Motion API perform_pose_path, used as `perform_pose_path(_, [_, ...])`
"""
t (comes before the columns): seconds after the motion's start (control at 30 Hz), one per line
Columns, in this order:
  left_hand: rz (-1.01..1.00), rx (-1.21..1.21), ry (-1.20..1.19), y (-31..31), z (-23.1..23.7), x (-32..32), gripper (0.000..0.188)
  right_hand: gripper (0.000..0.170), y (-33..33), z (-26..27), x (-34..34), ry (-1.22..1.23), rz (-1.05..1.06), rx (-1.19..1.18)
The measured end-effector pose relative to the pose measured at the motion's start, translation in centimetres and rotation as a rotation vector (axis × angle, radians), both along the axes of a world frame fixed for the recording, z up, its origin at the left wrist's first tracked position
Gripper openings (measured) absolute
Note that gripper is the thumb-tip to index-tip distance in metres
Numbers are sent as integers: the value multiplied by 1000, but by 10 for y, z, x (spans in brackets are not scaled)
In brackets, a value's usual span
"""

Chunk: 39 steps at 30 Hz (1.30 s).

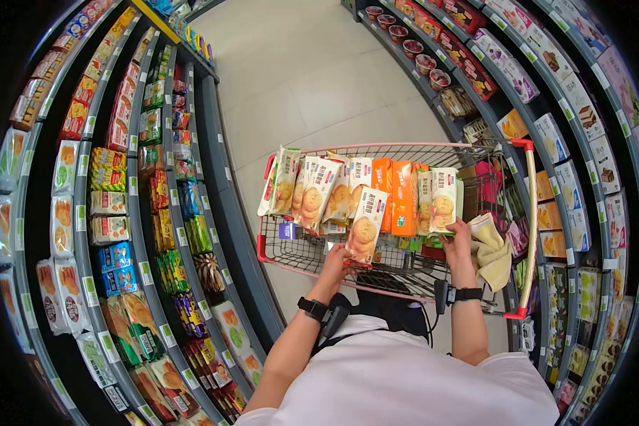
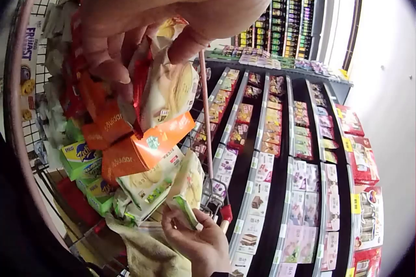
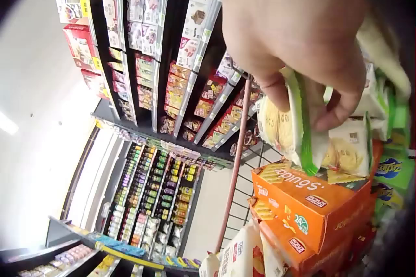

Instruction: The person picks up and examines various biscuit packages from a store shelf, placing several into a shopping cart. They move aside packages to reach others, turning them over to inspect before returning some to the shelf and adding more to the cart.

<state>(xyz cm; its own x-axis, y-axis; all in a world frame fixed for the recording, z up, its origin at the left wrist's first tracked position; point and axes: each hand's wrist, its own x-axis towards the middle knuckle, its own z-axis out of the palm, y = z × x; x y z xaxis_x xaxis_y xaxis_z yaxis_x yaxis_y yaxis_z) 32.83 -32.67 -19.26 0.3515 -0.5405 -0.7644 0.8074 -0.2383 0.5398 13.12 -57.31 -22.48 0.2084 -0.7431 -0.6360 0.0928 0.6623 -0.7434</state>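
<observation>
My left hand (image 1: 336,265) pinches the lower end of a white biscuit packet (image 1: 366,226), held over the shopping cart (image 1: 531,234). In the left wrist view that packet (image 2: 172,92) has a red sealed edge between thumb and fingers. My right hand (image 1: 459,241) grips the lower end of another biscuit packet (image 1: 444,199) at the handle side of the load. The right wrist view shows this packet (image 3: 279,124) with a green edge, standing beside the orange boxes (image 3: 318,192). More biscuit packets (image 1: 317,190) stand in a row at the cart's far end.
A beige cloth (image 1: 491,255) hangs by the cart's handle. Green packs (image 2: 81,157) lie low in the basket. Shelves of packaged snacks (image 1: 113,227) line the left side, and shelves of boxed cakes (image 1: 568,177) the right. Tiled floor (image 1: 298,78) stretches ahead.
</observation>
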Motion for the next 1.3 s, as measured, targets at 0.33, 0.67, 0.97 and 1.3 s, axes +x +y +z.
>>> perform_pose_path(0.33, [6,-136,-22,-5,13,5,35,53,9,15,14,27,-11,7])
perform_pose_path(0.67, [-3,-189,109,-3,5,5,33,54,3,22,6,38,-107,-20])
perform_pose_path(0.97, [187,-107,16,1,-12,9,42,50,1,23,-5,164,-103,-117])
perform_pose_path(1.3, [48,-13,-66,-11,7,4,38,53,17,-34,18,382,179,-662])
